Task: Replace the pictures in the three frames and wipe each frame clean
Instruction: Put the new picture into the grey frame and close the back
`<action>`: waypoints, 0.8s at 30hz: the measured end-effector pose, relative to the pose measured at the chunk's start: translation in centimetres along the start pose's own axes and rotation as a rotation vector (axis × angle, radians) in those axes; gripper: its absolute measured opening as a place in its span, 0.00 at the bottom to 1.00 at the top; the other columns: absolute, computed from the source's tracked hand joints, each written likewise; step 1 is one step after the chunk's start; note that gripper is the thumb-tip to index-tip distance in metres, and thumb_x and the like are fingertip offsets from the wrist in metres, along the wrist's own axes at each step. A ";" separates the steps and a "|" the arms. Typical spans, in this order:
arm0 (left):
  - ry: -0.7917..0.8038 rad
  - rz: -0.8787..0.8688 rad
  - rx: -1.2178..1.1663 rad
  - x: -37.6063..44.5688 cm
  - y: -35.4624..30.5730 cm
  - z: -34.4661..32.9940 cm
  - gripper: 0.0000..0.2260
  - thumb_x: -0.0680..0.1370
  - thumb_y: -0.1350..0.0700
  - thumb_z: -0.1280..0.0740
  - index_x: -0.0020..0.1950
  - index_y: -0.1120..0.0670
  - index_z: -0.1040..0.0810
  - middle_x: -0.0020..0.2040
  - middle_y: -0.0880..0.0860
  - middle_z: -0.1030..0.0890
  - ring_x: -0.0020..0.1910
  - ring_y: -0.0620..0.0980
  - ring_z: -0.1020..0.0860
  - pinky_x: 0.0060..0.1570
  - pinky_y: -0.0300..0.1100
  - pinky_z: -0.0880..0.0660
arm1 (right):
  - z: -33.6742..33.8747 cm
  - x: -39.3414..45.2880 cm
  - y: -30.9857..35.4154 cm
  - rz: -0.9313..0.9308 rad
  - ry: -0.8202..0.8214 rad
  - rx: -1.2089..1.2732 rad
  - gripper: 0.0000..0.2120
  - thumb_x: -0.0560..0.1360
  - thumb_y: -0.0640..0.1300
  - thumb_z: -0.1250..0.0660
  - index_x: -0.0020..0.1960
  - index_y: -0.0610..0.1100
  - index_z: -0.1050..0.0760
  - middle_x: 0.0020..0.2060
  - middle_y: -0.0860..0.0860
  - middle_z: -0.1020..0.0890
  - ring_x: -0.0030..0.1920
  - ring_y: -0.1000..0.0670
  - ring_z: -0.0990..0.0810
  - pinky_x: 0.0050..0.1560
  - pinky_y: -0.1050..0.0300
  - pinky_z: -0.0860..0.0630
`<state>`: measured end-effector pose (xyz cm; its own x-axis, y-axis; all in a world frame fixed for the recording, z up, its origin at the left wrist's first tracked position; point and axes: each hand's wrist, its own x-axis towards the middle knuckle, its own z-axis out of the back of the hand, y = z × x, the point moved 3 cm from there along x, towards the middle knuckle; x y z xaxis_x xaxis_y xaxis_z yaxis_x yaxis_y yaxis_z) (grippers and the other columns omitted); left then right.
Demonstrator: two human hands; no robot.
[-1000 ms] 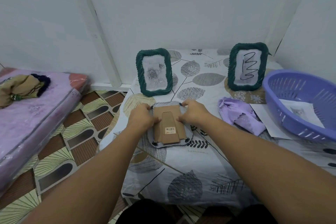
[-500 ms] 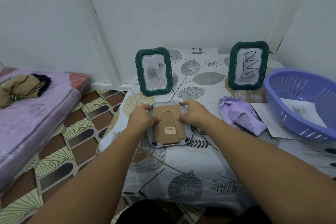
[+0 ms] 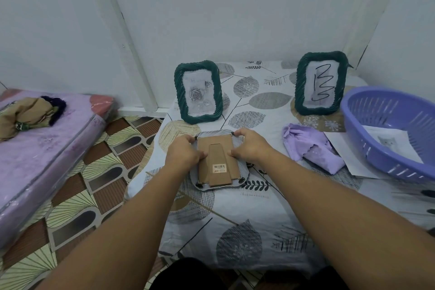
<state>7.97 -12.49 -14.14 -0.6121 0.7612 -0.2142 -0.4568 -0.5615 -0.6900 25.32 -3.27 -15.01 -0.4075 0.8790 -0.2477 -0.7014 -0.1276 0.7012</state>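
A third frame (image 3: 242, 172) lies face down on the table, its brown cardboard back and stand facing up. My left hand (image 3: 182, 154) grips its left side with fingers at the top corner and thumb on the cardboard. My right hand (image 3: 250, 148) holds the right side the same way. Behind it stand two green woven frames: the left frame (image 3: 198, 92) shows a rose picture, the right frame (image 3: 320, 83) a black scribble. A lilac cloth (image 3: 310, 148) lies crumpled to the right.
A purple slotted basket (image 3: 390, 129) at the right holds a paper with a cat picture (image 3: 389, 142). White sheets (image 3: 353, 162) lie under it. The leaf-print tablecloth (image 3: 235, 231) drops off at the front and left. A lilac mattress (image 3: 42, 148) lies on the floor at left.
Both hands stay on the face-down frame. Their fingers have shifted slightly at its top corners. The frame has not visibly moved.
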 end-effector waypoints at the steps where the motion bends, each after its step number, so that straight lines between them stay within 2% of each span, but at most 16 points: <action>1: 0.002 0.003 -0.005 0.0 0.0 0.0 0.29 0.74 0.53 0.22 0.72 0.53 0.26 0.70 0.55 0.24 0.67 0.57 0.26 0.65 0.52 0.27 | 0.0 0.0 0.0 0.000 -0.001 0.003 0.31 0.73 0.45 0.23 0.73 0.47 0.30 0.68 0.46 0.24 0.65 0.44 0.24 0.64 0.55 0.28; 6: 0.014 0.021 -0.075 0.0 0.3 0.1 0.29 0.73 0.54 0.21 0.73 0.52 0.25 0.73 0.55 0.27 0.69 0.58 0.27 0.67 0.53 0.27 | -0.1 0.0 -0.1 0.000 -0.008 0.008 0.31 0.73 0.45 0.23 0.73 0.48 0.30 0.67 0.46 0.23 0.65 0.44 0.24 0.65 0.54 0.27; 13: 0.048 -0.010 -0.096 0.0 0.5 0.1 0.24 0.73 0.56 0.21 0.68 0.51 0.21 0.72 0.54 0.25 0.67 0.57 0.25 0.67 0.54 0.26 | -0.2 0.0 -0.3 0.003 -0.008 0.020 0.32 0.73 0.46 0.23 0.74 0.48 0.30 0.69 0.46 0.25 0.67 0.44 0.25 0.64 0.55 0.28; 16: 0.034 0.008 -0.089 0.1 0.5 0.1 0.24 0.73 0.54 0.21 0.67 0.51 0.22 0.69 0.55 0.24 0.65 0.57 0.25 0.65 0.55 0.25 | -0.2 0.0 -0.3 0.001 -0.012 0.029 0.32 0.73 0.46 0.23 0.74 0.48 0.31 0.70 0.46 0.25 0.67 0.44 0.25 0.64 0.55 0.29; 18: 0.019 0.014 -0.073 0.0 0.4 0.1 0.26 0.72 0.53 0.21 0.68 0.51 0.24 0.68 0.56 0.24 0.64 0.57 0.25 0.64 0.55 0.25 | -0.2 0.0 -0.4 0.001 -0.011 0.033 0.32 0.73 0.46 0.23 0.74 0.48 0.31 0.70 0.46 0.25 0.67 0.44 0.25 0.64 0.55 0.29; 21: 0.020 -0.013 -0.075 0.0 0.4 0.1 0.31 0.73 0.54 0.21 0.74 0.51 0.27 0.73 0.55 0.26 0.68 0.58 0.26 0.67 0.54 0.26 | -0.2 0.0 -0.4 -0.004 -0.010 0.049 0.32 0.73 0.45 0.23 0.74 0.48 0.30 0.69 0.46 0.25 0.66 0.44 0.25 0.63 0.56 0.28; 24: 0.053 -0.021 -0.089 0.1 0.2 0.1 0.30 0.74 0.56 0.22 0.75 0.50 0.27 0.75 0.54 0.29 0.72 0.58 0.29 0.69 0.53 0.28 | -0.2 0.0 -0.4 -0.012 -0.017 0.063 0.31 0.73 0.45 0.23 0.73 0.49 0.30 0.68 0.46 0.24 0.65 0.44 0.24 0.63 0.55 0.27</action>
<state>7.78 -12.58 -14.27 -0.5671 0.7898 -0.2337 -0.4087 -0.5162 -0.7527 25.52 -3.33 -15.45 -0.3891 0.8878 -0.2457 -0.6680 -0.0884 0.7389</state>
